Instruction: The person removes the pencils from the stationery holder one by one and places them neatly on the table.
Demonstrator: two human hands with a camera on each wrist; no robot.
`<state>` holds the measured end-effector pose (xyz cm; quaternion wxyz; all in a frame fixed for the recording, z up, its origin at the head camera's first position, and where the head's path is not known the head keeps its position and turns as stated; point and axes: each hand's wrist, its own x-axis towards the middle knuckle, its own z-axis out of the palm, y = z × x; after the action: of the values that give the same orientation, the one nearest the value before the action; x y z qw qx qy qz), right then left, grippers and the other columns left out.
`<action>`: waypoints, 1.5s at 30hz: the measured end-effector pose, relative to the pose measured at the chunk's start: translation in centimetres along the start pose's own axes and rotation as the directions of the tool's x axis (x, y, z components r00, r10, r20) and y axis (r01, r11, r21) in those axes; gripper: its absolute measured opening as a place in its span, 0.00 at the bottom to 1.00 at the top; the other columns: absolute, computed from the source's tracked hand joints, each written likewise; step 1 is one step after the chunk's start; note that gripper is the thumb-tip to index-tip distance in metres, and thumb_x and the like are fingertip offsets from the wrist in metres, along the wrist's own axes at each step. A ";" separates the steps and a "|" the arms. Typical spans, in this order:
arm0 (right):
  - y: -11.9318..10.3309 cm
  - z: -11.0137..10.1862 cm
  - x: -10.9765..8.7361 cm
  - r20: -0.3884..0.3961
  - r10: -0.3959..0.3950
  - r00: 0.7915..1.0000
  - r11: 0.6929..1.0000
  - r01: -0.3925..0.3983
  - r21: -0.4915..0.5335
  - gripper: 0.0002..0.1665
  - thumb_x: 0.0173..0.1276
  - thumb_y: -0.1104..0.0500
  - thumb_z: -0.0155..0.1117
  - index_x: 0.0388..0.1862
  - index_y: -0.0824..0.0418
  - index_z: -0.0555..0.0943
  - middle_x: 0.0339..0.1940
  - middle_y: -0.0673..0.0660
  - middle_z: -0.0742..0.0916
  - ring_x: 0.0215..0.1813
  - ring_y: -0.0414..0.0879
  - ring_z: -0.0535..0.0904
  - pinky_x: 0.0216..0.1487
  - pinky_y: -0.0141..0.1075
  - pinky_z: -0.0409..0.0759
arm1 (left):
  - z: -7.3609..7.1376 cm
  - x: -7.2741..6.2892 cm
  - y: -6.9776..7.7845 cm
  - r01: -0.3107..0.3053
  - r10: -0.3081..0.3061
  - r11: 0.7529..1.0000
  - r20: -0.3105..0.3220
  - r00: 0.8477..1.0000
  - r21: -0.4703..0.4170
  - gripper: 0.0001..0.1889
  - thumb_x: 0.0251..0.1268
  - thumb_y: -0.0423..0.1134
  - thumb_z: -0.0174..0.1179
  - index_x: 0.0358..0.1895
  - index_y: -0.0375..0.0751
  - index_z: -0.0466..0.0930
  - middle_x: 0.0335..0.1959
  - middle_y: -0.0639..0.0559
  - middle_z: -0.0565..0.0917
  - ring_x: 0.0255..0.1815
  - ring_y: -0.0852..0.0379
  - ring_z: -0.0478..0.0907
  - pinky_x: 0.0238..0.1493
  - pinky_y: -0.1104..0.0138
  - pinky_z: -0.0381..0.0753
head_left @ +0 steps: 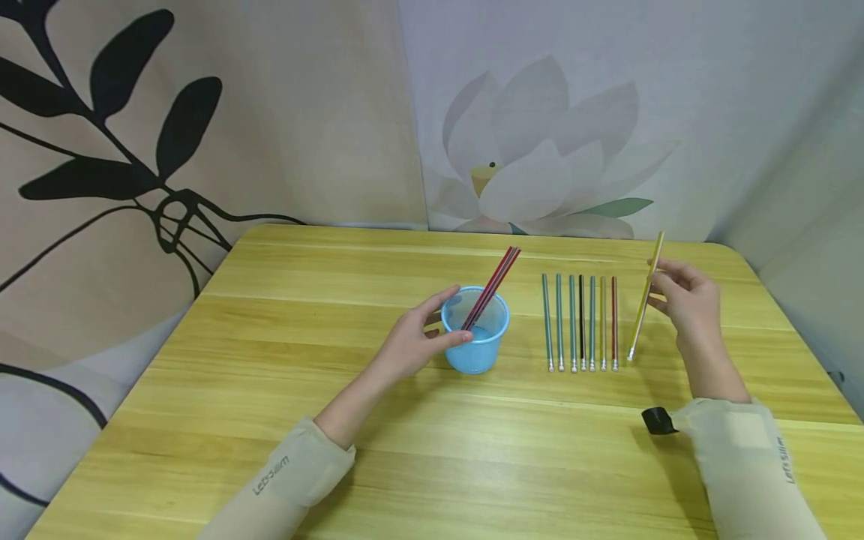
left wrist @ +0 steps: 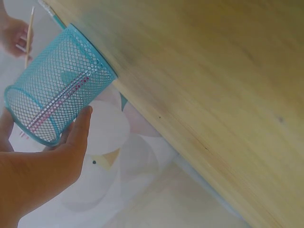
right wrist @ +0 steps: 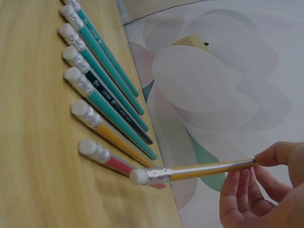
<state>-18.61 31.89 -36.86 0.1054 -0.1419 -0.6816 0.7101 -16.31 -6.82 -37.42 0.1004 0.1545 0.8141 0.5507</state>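
Observation:
My left hand point(head_left: 420, 335) holds a light blue mesh pen cup point(head_left: 475, 358) by its rim, thumb on the near side and fingers round the left. Red pencils point(head_left: 496, 281) lean in the cup, tips up and to the right. With thumb and fingertips my right hand point(head_left: 688, 296) pinches a yellow pencil point(head_left: 646, 300) near its upper end, its white eraser down. In the right wrist view this pencil point(right wrist: 209, 169) slants across the row's near end. Left of it lies a row of pencils: several green ones point(head_left: 559, 322), a black one point(head_left: 582, 322), a yellow one point(head_left: 604, 322) and a red one point(head_left: 615, 322).
The wooden table point(head_left: 223, 390) runs back to a wall hanging point(head_left: 337, 112) printed with leaves and a pale flower. A black strap end point(head_left: 658, 421) sticks out from the right sleeve point(head_left: 742, 442).

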 end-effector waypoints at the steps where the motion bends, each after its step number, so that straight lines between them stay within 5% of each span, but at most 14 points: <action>1: 0.1 0.0 0.0 0.001 0.003 1.000 1.000 -0.003 -0.005 0.08 0.73 0.63 0.59 0.48 0.54 0.79 0.35 0.41 0.83 0.34 0.32 0.81 0.33 0.21 0.84 | 0.0 0.0 0.0 -0.003 0.003 1.000 0.001 1.000 0.002 0.39 0.63 0.42 0.69 0.77 0.47 0.62 0.76 0.43 0.67 0.72 0.38 0.70 0.69 0.47 0.74; 36: 2.2 -0.6 1.2 0.066 0.155 0.986 0.985 -0.149 -0.092 0.08 0.73 0.63 0.60 0.49 0.54 0.78 0.33 0.40 0.83 0.35 0.32 0.82 0.37 0.22 0.85 | 0.0 -0.1 0.1 0.012 -0.012 1.000 -0.007 1.000 0.015 0.39 0.64 0.42 0.69 0.77 0.48 0.61 0.76 0.43 0.66 0.72 0.38 0.70 0.70 0.47 0.74; 41: 2.5 -0.7 1.6 0.088 0.191 0.978 0.969 -0.173 -0.178 0.08 0.73 0.62 0.61 0.49 0.52 0.77 0.32 0.38 0.83 0.34 0.31 0.81 0.38 0.22 0.85 | 0.0 -0.1 0.1 0.025 -0.025 0.999 -0.004 1.000 0.021 0.39 0.64 0.43 0.69 0.77 0.50 0.61 0.76 0.44 0.67 0.73 0.39 0.69 0.70 0.48 0.73; 45: 2.8 -0.9 1.9 0.111 0.211 0.971 0.940 -0.171 -0.294 0.17 0.75 0.60 0.59 0.60 0.58 0.75 0.31 0.35 0.82 0.34 0.29 0.81 0.39 0.23 0.85 | 0.0 -0.1 0.2 0.022 -0.022 0.999 -0.004 1.000 0.026 0.39 0.64 0.43 0.69 0.77 0.51 0.61 0.76 0.44 0.67 0.73 0.39 0.69 0.70 0.48 0.74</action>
<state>-20.00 33.22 -39.76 -0.0338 -0.1706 -0.7645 0.6207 -16.19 -6.79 -37.25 0.1030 0.1459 0.8230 0.5393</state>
